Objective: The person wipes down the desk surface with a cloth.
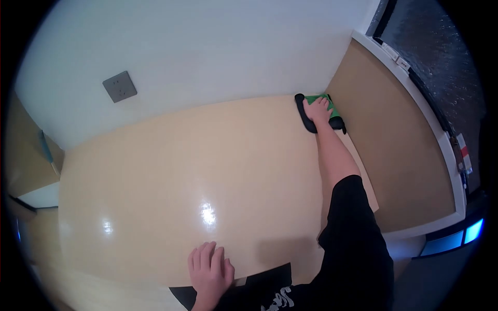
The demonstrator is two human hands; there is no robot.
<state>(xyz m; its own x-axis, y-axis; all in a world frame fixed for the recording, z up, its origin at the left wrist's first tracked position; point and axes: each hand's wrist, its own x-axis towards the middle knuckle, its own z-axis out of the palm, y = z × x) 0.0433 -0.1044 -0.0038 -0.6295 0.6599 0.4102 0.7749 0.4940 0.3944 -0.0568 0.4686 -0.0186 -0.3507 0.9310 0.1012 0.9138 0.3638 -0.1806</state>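
This looks like a room inside a building, but I can't tell if it is a home, an office or a shop. There is a big, shiny, light tan table (155, 176). It sits against a plain, pale wall (207, 52). A gray plug socket (120, 86) is on that wall. At the right end stands a low brown side wall (394, 140) with a white edge on top. Past it, low down, there is a bright blue glow (473, 231).

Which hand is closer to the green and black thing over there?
Right. The right hand lies on the green and black thing; the left hand is well away, by the near edge of the table.
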